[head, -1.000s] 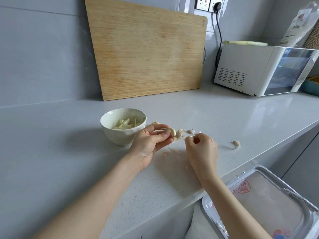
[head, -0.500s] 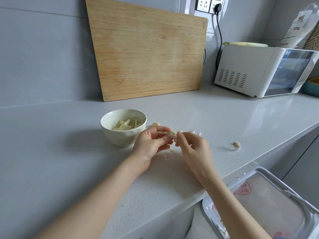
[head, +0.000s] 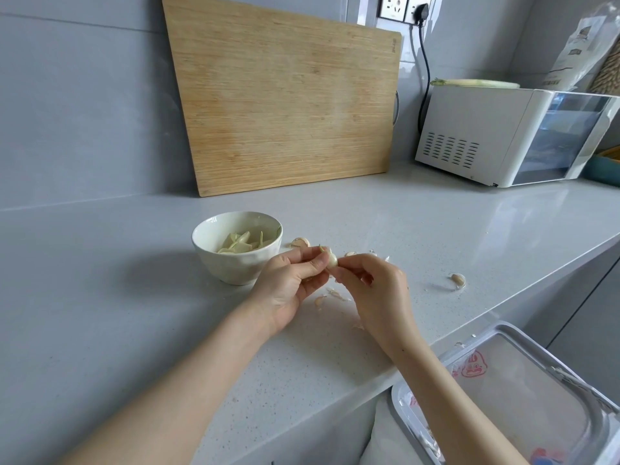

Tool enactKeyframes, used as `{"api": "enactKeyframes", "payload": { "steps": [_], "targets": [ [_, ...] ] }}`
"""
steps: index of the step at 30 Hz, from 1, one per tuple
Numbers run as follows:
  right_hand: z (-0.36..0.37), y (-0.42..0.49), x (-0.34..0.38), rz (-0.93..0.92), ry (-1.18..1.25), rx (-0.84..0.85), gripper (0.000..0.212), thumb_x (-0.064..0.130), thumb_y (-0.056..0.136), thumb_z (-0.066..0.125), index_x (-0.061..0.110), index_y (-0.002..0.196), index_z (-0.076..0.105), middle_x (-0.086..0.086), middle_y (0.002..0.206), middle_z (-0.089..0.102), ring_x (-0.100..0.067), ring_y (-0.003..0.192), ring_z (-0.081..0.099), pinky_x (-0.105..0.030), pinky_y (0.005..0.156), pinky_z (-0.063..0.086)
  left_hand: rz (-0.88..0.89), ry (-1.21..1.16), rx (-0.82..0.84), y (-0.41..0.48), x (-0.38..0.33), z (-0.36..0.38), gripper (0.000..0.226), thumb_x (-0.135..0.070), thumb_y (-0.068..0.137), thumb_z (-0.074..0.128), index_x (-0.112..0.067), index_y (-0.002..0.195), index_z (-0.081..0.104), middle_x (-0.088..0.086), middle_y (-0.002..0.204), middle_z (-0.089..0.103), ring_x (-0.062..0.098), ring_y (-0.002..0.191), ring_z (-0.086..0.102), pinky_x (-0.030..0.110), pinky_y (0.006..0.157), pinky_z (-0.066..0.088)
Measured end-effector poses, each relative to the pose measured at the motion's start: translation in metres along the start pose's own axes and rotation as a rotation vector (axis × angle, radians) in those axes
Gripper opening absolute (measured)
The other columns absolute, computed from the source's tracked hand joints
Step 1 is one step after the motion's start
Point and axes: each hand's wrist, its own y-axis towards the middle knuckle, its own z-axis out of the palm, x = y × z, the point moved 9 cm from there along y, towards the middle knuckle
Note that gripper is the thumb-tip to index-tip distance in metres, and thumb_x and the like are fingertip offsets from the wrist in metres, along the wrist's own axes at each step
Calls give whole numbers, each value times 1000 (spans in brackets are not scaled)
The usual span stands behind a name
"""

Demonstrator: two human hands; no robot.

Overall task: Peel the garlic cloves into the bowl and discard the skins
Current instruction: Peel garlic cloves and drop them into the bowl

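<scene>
A pale garlic clove [head: 331, 260] is pinched between the thumb and fingers of my left hand [head: 290, 285], just right of the white bowl [head: 214, 260] holding several peeled cloves. My right hand [head: 375, 290] meets it from the right, its fingertips pinching at the clove's lower end. Unpeeled cloves lie on the counter: one behind my hands [head: 299, 242] and one off to the right [head: 458, 280]. Bits of skin [head: 330, 295] lie on the counter under my hands.
A wooden cutting board [head: 285, 95] leans on the wall behind the bowl. A white appliance [head: 496, 135] stands at the back right. A lined waste bin [head: 523, 391] sits open below the counter edge at the lower right.
My right hand moved left from the counter to meet the clove held in my left hand, and now pinches at it. Both hands have lifted slightly.
</scene>
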Motion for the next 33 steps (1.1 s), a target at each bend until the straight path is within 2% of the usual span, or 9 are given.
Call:
{"api": "enactKeyframes", "payload": {
  "steps": [5,11,14,18,21,24,28,33],
  "targets": [
    [0,0,1,-42,-11,7,23,5,87,62,24,76,67,18,64,62,5,63,54,-8,61,37,-45,-60,47,-2,0,2,13,-6,85,57,-1,75,62,-2,70,65,7,66,64,15,66,53],
    [3,-1,9,-195,-159,-37,20,-1,88,52,7,83,69,19,68,56,0,68,52,-8,66,37,-80,-104,23,-3,1,1,18,-7,78,61,-1,62,68,3,70,68,10,64,67,17,61,54],
    [5,-3,14,-255,-223,-67,21,6,84,46,6,82,68,7,72,61,-9,72,51,-12,69,37,-95,-96,-6,-3,3,-3,15,-5,80,61,0,68,68,4,70,69,9,64,67,19,60,55],
    [5,-4,15,-288,-259,-88,16,2,83,50,5,80,66,-1,75,64,-14,72,53,-19,67,38,-108,-86,-21,-3,3,-5,8,-2,83,59,3,85,65,7,73,70,11,65,68,20,60,55],
    [0,-2,7,-207,-222,-108,15,-3,86,54,6,81,64,0,74,63,-13,68,51,-13,63,36,-106,-51,7,-4,3,-2,10,2,84,56,3,87,66,8,75,70,11,67,68,21,61,56],
    [-6,3,-8,-48,-129,-131,11,3,90,55,7,83,62,1,71,62,-15,65,51,-18,60,36,-134,-36,52,-6,6,4,16,5,85,53,3,94,66,10,80,69,14,70,66,23,62,57],
    [-13,5,-23,86,-101,-200,10,6,90,54,5,84,62,-2,75,62,-19,71,53,-25,65,36,-186,-106,89,-6,9,9,20,4,90,46,3,96,65,13,88,68,20,78,61,28,61,57],
    [-23,2,-33,216,-116,-266,16,9,87,53,10,71,57,4,63,54,-14,64,47,-26,58,31,-231,-234,109,-7,10,12,27,3,95,37,4,101,63,10,74,67,18,70,56,26,59,55]
  ]
}}
